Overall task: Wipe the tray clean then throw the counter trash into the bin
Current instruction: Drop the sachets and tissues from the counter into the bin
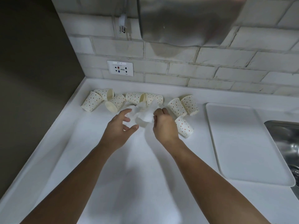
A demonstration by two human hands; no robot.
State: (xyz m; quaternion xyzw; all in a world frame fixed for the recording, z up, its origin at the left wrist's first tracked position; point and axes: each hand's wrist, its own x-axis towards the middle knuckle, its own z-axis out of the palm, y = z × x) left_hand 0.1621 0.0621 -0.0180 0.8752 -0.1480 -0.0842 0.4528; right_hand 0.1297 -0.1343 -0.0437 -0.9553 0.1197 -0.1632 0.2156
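White bench [145, 159] is running under us to a brick wall, with spotted paper cups [135, 97] tipped over at 12 o'clock and the tray [239, 143] lying bare at 3 o'clock. We are pinching the crumpled tissue [142, 114] in our right hand [163, 125], fingers closed on it, while our left hand [119, 126] is spreading wide beside it, probably to bunch it for binning.

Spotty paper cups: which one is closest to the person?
The dotted paper cup lying beside the right hand; the other cups lie farther back.

White counter [100, 159]: cups [92, 101], tray [242, 143]
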